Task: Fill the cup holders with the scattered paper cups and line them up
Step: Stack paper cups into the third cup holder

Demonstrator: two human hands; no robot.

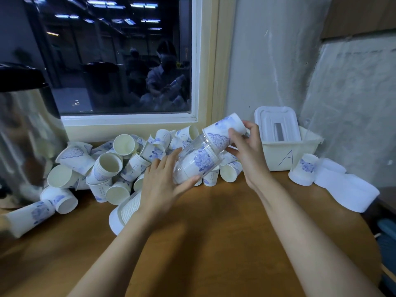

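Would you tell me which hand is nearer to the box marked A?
Right. The right hand, gripping a cup, is just left of the box; the left hand, holding the holder, is farther left.

- My left hand (162, 183) is held forward, thumb low and fingers spread, clasping the clear holder (192, 166).
- My right hand (246, 151) sits higher, fingers curled round a paper cup (222, 131).
- Both forearms are bare and reach forward.

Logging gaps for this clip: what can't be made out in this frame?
- Head view: number of cups inside the clear cup holder; they nest, and the left hand covers part.
- Head view: contents of the box marked A; its lid hides them.
- Head view: metal urn, cut by the left edge.
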